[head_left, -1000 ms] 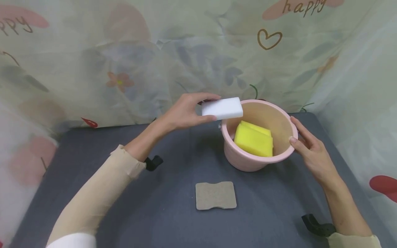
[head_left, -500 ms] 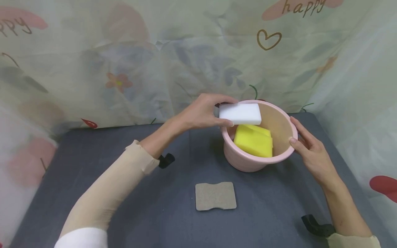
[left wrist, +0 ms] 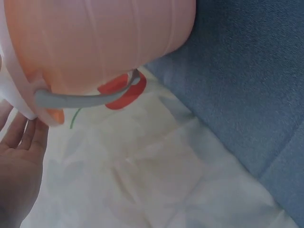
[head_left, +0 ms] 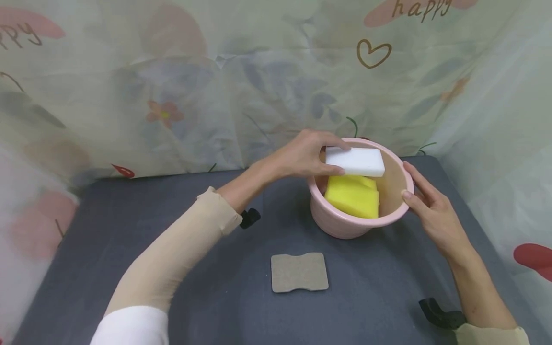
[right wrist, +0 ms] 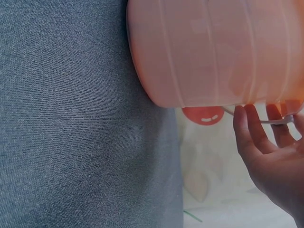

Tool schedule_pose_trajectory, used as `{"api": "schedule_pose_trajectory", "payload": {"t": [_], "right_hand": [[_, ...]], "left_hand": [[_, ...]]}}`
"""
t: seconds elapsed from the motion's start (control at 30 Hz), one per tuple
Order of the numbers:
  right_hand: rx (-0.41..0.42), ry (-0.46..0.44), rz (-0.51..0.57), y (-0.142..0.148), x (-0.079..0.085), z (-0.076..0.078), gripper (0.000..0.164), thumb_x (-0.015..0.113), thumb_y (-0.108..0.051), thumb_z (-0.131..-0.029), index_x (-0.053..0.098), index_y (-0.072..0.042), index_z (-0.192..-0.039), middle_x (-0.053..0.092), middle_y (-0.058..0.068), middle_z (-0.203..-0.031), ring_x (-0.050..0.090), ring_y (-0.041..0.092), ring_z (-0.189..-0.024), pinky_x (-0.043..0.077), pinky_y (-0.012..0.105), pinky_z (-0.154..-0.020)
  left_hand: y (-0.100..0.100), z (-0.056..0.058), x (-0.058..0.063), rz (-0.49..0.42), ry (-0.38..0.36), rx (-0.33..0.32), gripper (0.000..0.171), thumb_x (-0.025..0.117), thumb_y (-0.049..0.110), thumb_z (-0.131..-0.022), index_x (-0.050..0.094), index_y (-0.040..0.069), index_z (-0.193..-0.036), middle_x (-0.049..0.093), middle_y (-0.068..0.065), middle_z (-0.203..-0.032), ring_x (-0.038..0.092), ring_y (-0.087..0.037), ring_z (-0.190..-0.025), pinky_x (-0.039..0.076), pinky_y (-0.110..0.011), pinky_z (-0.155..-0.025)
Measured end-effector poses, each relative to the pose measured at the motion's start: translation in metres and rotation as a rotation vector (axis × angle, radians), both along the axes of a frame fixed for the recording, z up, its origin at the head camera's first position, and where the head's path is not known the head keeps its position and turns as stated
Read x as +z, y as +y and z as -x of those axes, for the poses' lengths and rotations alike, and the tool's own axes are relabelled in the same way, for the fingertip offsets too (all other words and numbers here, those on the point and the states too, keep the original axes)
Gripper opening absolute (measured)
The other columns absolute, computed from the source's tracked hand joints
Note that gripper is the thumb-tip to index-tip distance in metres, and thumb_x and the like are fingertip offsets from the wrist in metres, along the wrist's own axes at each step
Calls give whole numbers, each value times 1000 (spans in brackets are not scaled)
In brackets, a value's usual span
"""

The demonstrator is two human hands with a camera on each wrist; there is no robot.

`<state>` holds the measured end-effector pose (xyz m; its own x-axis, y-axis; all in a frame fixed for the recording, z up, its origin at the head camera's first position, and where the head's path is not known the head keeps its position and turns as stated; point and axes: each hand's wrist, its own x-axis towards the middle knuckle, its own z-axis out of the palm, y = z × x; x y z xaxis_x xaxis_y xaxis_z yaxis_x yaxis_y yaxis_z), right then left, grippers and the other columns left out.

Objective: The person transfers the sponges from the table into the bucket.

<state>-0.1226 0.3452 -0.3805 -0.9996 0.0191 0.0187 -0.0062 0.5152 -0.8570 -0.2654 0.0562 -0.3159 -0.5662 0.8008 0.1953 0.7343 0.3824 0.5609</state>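
My left hand (head_left: pixel 308 155) pinches a white rectangular sponge block (head_left: pixel 360 162) between thumb and fingers, over the mouth of a pink bucket (head_left: pixel 340 223). Inside the bucket lie yellow sponges (head_left: pixel 351 196), partly covered by the white block in the head view. With its thumb over the rim and fingers along the outside, my right hand (head_left: pixel 435 211) grips the bucket's right side. The left wrist view catches the bucket's grey handle (left wrist: pixel 80 99) hanging along its side, the left hand (left wrist: pixel 21 166) at the rim. Fingers of the right hand (right wrist: pixel 275 161) touch the bucket wall in the right wrist view.
A flat grey-brown piece with notched edges (head_left: pixel 299 272) lies on the dark blue-grey table (head_left: pixel 215 297) in front of the bucket. Patterned cloth (head_left: pixel 258 86) hangs behind the table and along both sides. Black straps (head_left: pixel 442 314) sit at the wrists.
My left hand has carried the white sponge block rightward, from beside the bucket's left rim to over its opening. The right hand and the bucket have stayed in place.
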Motion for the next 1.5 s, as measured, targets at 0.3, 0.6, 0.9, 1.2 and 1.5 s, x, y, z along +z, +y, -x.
{"api": "schedule_pose_trajectory", "payload": {"t": [0.3,0.6,0.9,1.2,1.5], "right_hand": [[-2,6,-9,-2,2,2,63,56,-28,-103,25,-43,-156,25,1,-163,38,29,-141,42,7,-86],[4,16,6,-4,4,3,63,56,-26,-103,26,-42,-156,26,0,-162,37,27,-143,42,8,-86],[19,37,48,-6,4,2,62,56,-21,-103,29,-38,-156,29,4,-161,46,12,-133,43,9,-87],[8,39,46,-5,5,0,61,56,-22,-103,29,-38,-156,30,6,-161,48,9,-130,44,9,-86],[6,43,77,-3,2,-2,61,55,-19,-103,29,-36,-156,31,10,-160,50,0,-121,45,11,-87]], "left_hand": [[15,3,3,36,18,-24,52,79,37,-85,66,16,-131,62,-1,-133,57,-11,-111,43,-20,-89],[21,6,-1,61,35,-20,52,77,39,-87,66,17,-132,62,0,-135,57,-11,-114,42,-19,-91],[16,3,-4,62,-7,-17,51,74,37,-90,63,16,-136,60,1,-137,55,-11,-121,45,-20,-91],[6,-2,-3,-28,12,-28,50,76,35,-89,66,13,-132,63,-1,-132,61,-17,-97,46,-25,-84],[-10,-16,-2,-99,43,-51,50,75,36,-89,65,14,-133,65,1,-130,60,-15,-109,43,-27,-82]]}}
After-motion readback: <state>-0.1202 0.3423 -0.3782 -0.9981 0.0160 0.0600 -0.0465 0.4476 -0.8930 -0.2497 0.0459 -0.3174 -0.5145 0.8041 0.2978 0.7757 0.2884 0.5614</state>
